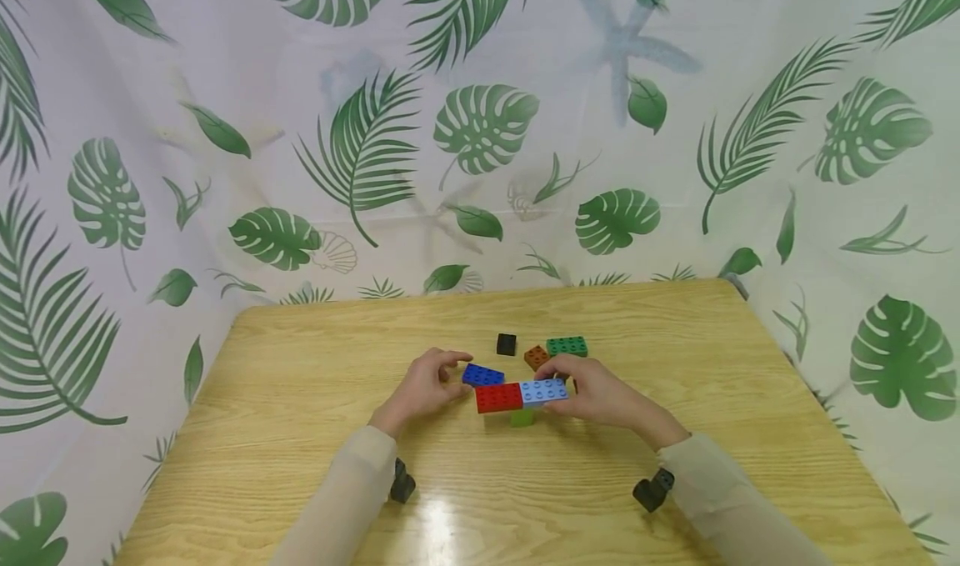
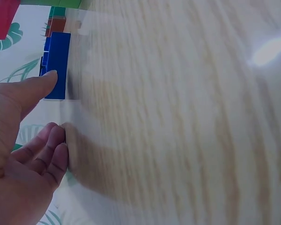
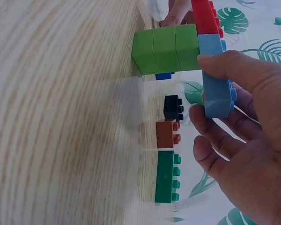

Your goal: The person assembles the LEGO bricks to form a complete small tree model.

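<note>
A light blue brick [image 1: 544,392] and a red brick [image 1: 498,398] sit end to end on a column of lime green bricks [image 3: 166,49], which stands on the table. My right hand [image 1: 603,393] pinches the light blue brick at its outer end, thumb on the near side and fingers behind. To the left, my left hand [image 1: 423,393] lies beside a dark blue brick [image 1: 482,374], its fingers loosely bent and holding nothing. In the left wrist view the thumb overlaps the dark blue brick [image 2: 59,61]; whether it touches I cannot tell.
Behind the column lie a black brick [image 1: 506,344], a brown brick [image 1: 536,357] and a dark green brick [image 1: 566,346]. The wooden table [image 1: 315,358] ends at a leaf-patterned cloth [image 1: 405,274] at the back and sides.
</note>
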Tool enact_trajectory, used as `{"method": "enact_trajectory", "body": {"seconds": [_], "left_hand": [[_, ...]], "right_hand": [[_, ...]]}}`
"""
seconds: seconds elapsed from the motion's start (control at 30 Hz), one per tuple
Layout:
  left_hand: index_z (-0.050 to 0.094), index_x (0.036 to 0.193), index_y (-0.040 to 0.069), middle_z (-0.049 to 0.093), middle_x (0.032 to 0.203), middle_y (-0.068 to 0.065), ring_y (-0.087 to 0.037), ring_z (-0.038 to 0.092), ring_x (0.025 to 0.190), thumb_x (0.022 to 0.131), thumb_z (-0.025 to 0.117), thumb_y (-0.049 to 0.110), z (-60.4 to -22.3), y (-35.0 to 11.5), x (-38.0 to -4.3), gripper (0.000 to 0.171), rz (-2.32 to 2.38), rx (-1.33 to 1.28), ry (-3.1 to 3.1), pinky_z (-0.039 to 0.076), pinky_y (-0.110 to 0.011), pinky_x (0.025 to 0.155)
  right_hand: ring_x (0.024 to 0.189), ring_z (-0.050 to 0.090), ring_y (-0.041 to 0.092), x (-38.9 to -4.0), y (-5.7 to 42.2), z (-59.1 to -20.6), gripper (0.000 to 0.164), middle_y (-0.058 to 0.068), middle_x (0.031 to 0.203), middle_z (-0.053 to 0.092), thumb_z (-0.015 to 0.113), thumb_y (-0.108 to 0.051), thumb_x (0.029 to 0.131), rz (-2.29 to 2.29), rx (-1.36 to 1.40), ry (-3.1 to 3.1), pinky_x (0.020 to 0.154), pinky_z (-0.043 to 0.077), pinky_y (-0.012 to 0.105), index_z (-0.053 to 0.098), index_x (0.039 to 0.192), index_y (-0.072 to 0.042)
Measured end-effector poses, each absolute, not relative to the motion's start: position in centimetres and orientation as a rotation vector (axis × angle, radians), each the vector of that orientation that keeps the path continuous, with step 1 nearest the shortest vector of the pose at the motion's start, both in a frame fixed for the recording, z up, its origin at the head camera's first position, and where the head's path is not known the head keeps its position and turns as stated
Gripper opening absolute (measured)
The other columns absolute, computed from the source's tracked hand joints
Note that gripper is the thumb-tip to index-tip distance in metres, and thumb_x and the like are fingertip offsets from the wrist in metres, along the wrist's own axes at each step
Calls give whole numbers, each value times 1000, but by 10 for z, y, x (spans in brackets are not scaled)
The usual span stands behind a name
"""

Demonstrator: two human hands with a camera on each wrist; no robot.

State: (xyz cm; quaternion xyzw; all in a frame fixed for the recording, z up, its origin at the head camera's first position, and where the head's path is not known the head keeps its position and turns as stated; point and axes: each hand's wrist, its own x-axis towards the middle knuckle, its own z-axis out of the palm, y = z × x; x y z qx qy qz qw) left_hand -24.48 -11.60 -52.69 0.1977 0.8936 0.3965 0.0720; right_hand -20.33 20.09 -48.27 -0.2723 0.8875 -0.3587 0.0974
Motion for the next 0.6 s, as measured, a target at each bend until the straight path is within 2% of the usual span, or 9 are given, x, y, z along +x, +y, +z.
{"method": "enact_trajectory", "body": {"seconds": [0.23,0.4,0.6], "left_hand": [[73,134,17,63,128,-13,-16,49,83,93,82,17,-535,-116,-246,42,1169,595,2707,43,-30,73],[74,127,13,66,118,-10,-15,50,81,93,83,17,-537,-114,-246,36,1164,595,2735,43,-29,72],[73,123,7,72,110,-7,-16,60,90,93,83,18,-532,-114,-244,33,1214,563,2695,53,-35,82]], "right_hand": [[96,55,16,-204,202,-485,35,5,117,67,81,-24,94,-1060,-808,2625,72,46,25,68,125,-13],[97,55,16,-204,202,-486,35,4,117,67,81,-24,94,-1055,-809,2627,73,46,25,68,125,-13],[97,55,16,-204,201,-482,35,5,117,67,81,-23,94,-1046,-802,2627,74,47,25,68,125,-13]]}}
